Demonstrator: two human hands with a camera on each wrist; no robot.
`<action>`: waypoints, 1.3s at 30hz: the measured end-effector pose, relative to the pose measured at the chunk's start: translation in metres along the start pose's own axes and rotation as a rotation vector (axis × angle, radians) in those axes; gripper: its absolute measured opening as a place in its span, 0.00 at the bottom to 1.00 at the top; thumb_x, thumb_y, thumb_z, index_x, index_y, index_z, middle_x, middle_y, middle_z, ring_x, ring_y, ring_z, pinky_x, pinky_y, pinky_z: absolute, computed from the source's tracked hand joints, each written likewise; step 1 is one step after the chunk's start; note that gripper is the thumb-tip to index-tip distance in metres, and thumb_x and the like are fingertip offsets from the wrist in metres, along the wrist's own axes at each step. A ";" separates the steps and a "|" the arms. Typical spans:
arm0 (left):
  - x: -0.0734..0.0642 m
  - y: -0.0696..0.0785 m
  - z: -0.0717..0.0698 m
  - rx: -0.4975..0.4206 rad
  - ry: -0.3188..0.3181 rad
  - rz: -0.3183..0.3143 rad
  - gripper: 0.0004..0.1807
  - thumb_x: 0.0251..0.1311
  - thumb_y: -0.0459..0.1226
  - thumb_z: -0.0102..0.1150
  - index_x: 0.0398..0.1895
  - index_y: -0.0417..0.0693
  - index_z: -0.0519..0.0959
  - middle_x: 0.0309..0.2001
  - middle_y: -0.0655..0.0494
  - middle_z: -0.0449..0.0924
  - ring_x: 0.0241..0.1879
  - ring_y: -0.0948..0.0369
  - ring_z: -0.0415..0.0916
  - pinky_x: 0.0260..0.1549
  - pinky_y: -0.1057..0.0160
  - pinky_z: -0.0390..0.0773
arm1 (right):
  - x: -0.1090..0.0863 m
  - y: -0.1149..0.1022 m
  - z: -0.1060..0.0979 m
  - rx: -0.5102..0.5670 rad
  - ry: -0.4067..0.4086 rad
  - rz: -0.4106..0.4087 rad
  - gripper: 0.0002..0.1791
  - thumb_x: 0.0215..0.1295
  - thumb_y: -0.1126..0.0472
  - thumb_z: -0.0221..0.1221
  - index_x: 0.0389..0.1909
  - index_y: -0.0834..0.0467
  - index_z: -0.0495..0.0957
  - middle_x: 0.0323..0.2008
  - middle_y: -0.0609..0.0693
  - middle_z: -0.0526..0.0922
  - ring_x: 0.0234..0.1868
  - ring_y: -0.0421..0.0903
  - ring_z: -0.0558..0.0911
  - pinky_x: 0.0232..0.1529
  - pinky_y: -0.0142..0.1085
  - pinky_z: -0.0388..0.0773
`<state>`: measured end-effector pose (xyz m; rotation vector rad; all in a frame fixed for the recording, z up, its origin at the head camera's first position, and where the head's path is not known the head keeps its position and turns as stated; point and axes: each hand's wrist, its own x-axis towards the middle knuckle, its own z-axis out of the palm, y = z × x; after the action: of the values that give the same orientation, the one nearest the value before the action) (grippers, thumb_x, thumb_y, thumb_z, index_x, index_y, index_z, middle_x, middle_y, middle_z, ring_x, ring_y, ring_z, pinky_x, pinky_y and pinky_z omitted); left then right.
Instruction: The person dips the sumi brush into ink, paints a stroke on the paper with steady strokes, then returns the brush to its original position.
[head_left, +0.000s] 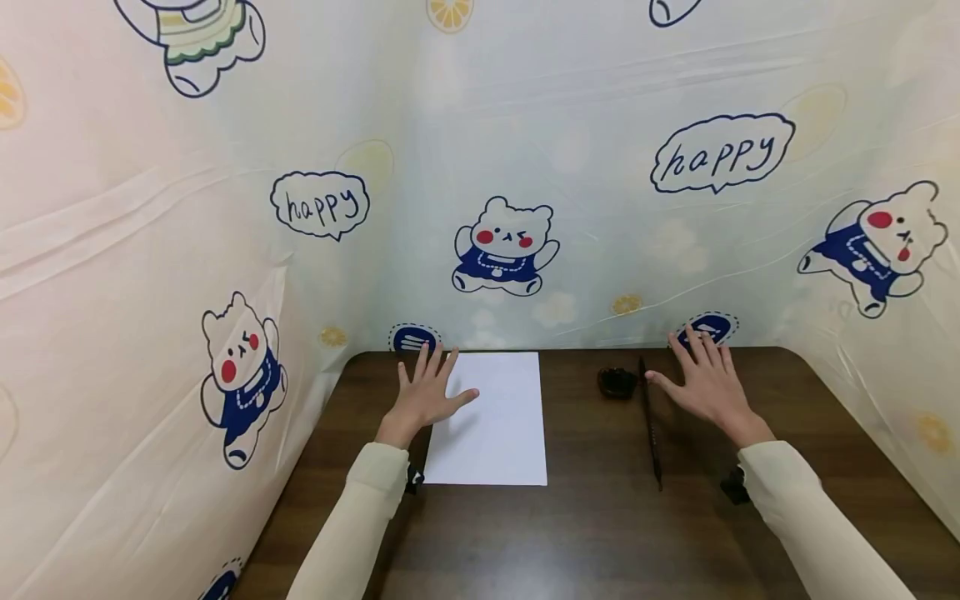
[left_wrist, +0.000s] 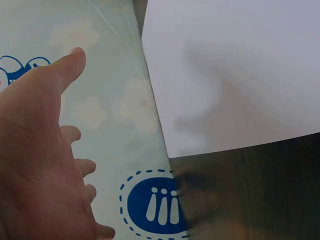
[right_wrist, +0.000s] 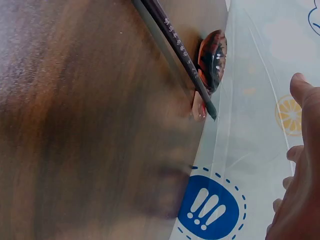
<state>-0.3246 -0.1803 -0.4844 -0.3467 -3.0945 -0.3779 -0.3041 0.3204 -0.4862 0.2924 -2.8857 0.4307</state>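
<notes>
We see a blank white sheet of paper [head_left: 498, 421] lying flat on the table [head_left: 585, 533], its far edge at the table's back edge; the left hand [head_left: 422, 400] is over its left side and casts a soft shadow on it. To its right, well apart, we see a small, glossy dark dish [head_left: 617, 383] with a reddish-amber tint; its contents are hard for us to make out. Just beside that lies a slim dark brush [head_left: 651, 425], pointing away from the person, pale characters along its shaft, nearest to the right hand [head_left: 708, 387].
</notes>
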 end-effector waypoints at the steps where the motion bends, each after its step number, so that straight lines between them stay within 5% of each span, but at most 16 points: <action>1: -0.001 0.001 -0.001 0.003 0.000 0.000 0.55 0.67 0.71 0.52 0.89 0.56 0.47 0.89 0.46 0.35 0.87 0.42 0.24 0.76 0.21 0.28 | -0.001 0.001 0.000 0.001 0.004 -0.001 0.53 0.75 0.28 0.52 0.87 0.57 0.49 0.87 0.66 0.39 0.85 0.73 0.42 0.80 0.73 0.34; 13: -0.022 0.001 -0.010 -0.030 0.007 0.015 0.55 0.69 0.70 0.54 0.89 0.58 0.45 0.89 0.47 0.34 0.87 0.42 0.25 0.76 0.21 0.32 | -0.011 -0.003 -0.003 0.001 0.036 -0.028 0.52 0.75 0.29 0.55 0.87 0.55 0.50 0.86 0.68 0.46 0.84 0.73 0.47 0.82 0.70 0.36; 24: -0.039 -0.002 -0.007 -0.036 0.027 0.020 0.53 0.70 0.65 0.58 0.89 0.56 0.48 0.88 0.44 0.43 0.88 0.42 0.34 0.76 0.21 0.37 | -0.026 -0.010 -0.003 0.009 0.077 -0.061 0.51 0.74 0.32 0.58 0.85 0.60 0.55 0.84 0.69 0.53 0.81 0.74 0.55 0.79 0.70 0.50; 39: -0.065 -0.002 0.005 -0.083 0.089 0.074 0.47 0.72 0.58 0.62 0.87 0.52 0.56 0.85 0.44 0.56 0.85 0.42 0.51 0.74 0.24 0.58 | -0.051 -0.019 0.004 0.000 0.132 -0.093 0.43 0.75 0.39 0.62 0.80 0.60 0.65 0.78 0.68 0.67 0.72 0.73 0.69 0.63 0.71 0.72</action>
<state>-0.2620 -0.1954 -0.4916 -0.4323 -2.9757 -0.5069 -0.2517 0.3099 -0.4974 0.3813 -2.7314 0.4174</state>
